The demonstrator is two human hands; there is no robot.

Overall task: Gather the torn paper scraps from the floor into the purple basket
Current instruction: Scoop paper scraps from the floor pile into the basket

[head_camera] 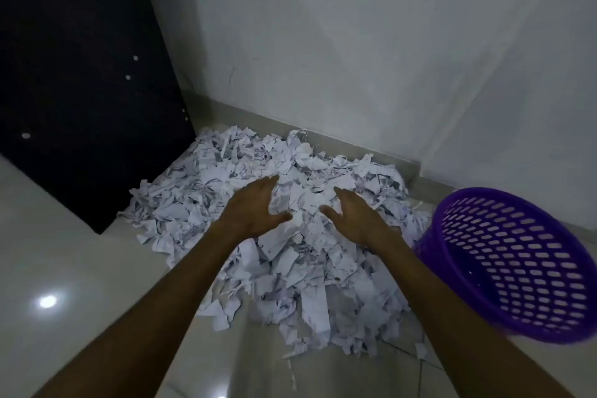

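Head view: both hands are held flat over the paper scraps (290, 236), nothing gripped.
The purple basket (513, 268) is placed just beside the right hand (358, 220), farther from the left hand (255, 207); fingers (271, 182) are spread straight.

Glossy tile floor (64, 255) under paper scraps (290, 268), purple basket (504, 268).

Dim, bluish light; lamp glare on glossy floor (47, 301); edges bowed.

Two bare forearms, no sleeves, left hand (255, 210), right hand (358, 216)
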